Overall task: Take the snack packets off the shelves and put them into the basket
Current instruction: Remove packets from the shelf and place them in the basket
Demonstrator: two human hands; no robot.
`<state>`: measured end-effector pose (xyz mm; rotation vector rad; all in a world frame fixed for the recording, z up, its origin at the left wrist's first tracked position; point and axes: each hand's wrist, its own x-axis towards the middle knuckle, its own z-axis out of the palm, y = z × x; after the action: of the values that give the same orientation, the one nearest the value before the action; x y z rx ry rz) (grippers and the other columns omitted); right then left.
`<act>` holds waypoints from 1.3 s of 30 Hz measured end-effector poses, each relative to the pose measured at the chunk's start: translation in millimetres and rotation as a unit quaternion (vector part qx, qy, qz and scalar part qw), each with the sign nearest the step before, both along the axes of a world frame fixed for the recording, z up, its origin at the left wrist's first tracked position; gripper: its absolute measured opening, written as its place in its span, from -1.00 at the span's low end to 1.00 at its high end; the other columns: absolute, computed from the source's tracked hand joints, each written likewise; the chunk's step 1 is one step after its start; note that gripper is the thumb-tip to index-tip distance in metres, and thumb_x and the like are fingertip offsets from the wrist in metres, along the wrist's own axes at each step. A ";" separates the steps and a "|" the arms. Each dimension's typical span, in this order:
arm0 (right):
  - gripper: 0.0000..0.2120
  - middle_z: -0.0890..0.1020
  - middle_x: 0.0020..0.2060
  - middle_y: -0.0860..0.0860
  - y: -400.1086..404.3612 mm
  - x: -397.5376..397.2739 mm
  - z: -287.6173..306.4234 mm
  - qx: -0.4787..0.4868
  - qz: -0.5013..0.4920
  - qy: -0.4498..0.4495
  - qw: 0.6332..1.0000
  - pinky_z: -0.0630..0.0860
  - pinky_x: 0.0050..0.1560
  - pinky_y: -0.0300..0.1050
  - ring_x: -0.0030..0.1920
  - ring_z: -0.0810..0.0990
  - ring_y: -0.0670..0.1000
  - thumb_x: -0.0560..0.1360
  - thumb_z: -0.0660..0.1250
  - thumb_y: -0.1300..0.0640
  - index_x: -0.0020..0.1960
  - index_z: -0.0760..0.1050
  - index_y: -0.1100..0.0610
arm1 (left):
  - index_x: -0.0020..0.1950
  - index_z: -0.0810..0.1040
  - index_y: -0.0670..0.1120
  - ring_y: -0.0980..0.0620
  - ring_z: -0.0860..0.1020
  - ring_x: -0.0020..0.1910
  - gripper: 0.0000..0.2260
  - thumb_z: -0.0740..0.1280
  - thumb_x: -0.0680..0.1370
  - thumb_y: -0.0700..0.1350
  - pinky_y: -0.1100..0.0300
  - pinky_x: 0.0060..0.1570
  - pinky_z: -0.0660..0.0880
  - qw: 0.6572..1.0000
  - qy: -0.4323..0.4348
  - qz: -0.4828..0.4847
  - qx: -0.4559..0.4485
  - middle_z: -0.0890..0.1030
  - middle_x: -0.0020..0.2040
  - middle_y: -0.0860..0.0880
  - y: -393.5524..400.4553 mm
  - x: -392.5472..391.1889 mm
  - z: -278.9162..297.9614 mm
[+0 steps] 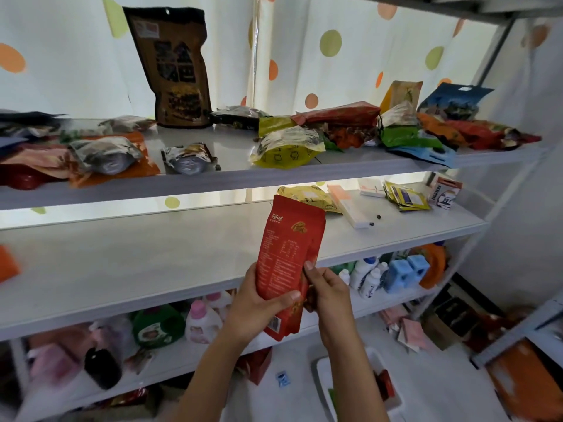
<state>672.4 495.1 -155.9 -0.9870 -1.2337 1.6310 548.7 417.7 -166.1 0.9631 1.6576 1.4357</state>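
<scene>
We hold the red packet (288, 263), small print unreadable: left hand (259, 306) grips at 7 o'clock, right hand (327, 295) pinches at 4.

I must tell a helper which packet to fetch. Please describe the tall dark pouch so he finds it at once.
Look at the top shelf, left of its middle, before the dotted curtain. The tall dark pouch stands upright there, brown and black. Every other packet on that shelf lies flat.

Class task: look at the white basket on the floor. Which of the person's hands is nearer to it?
Right. The right hand, gripping the red packet, sits almost directly above the white basket; the left hand, also gripping the packet, is further to the basket's left.
</scene>
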 end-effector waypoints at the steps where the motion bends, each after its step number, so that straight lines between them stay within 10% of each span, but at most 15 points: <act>1: -0.67 0.50 -0.44 0.07 -1.8 -0.5 -0.1 0.003 0.006 0.001 1.000 0.35 -0.45 -0.16 -0.47 0.39 -0.01 0.50 0.42 0.01 -0.26 0.41 0.20 | 0.26 0.33 0.24 0.18 0.62 0.03 -0.27 0.58 0.19 0.25 0.22 -0.01 0.58 1.000 -0.002 -0.005 0.004 0.59 0.10 0.17 -1.5 0.4 -1.5; 10: -0.69 0.48 -0.46 0.11 -20.8 -17.8 3.1 0.027 0.035 -0.039 0.998 0.41 -0.47 -0.17 -0.49 0.43 0.00 0.48 0.45 0.05 -0.24 0.47 0.25 | 0.26 0.37 0.36 0.01 0.66 0.01 -0.53 0.42 0.40 0.24 -0.06 0.08 0.59 0.997 -0.063 0.042 0.019 0.64 0.09 0.05 -7.1 -4.2 -15.2; 16: -0.79 0.71 -0.21 0.11 -17.8 -26.0 10.7 0.044 -0.001 -0.051 0.998 0.65 -0.09 0.05 -0.15 0.70 0.13 0.48 0.45 -0.01 -0.14 0.64 0.15 | 0.05 0.38 0.56 0.05 0.66 0.01 -0.63 0.42 0.35 0.24 -0.02 0.08 0.59 0.998 -0.060 0.013 -0.009 0.65 0.08 0.12 -14.0 -3.7 -19.4; 39: -0.86 0.57 -0.40 -0.05 -7.8 -21.5 -3.5 0.156 -0.056 -0.246 0.955 0.44 -0.35 -0.15 -0.39 0.52 -0.07 0.43 0.41 0.01 -0.23 0.54 0.04 | 0.33 0.41 0.30 0.00 0.66 0.02 -0.54 0.32 0.43 0.19 -0.07 0.13 0.57 0.995 -0.100 -0.007 -0.021 0.67 0.07 0.03 -5.5 4.3 -24.3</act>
<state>651.0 487.2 -159.4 -1.2735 -1.6685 1.0842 553.0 412.2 -190.4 0.7799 1.5254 1.4312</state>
